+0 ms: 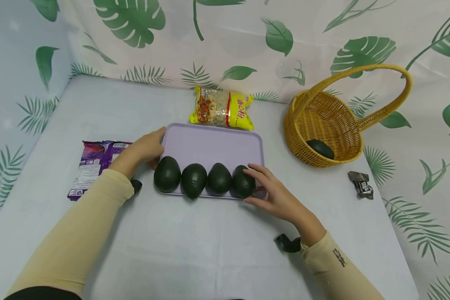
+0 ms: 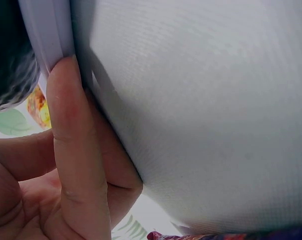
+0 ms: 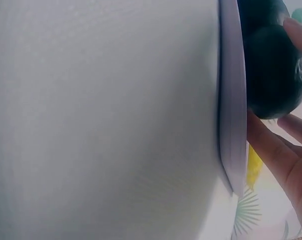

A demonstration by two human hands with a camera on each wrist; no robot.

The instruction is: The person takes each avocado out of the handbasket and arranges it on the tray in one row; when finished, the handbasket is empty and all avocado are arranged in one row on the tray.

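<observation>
Several dark green avocados stand in a row along the near edge of a lilac tray. My right hand holds the rightmost avocado, thumb on the near side and fingers on the far side; the right wrist view shows fingertips against that avocado and by the tray rim. At the tray's left edge rests my left hand. One straight finger of it touches the rim in the left wrist view, beside the leftmost avocado.
A wicker basket with one avocado in it stands back right. Behind the tray lies a yellow food bag. A purple snack packet is left, partly behind the left arm; a small black wrapper lies far right.
</observation>
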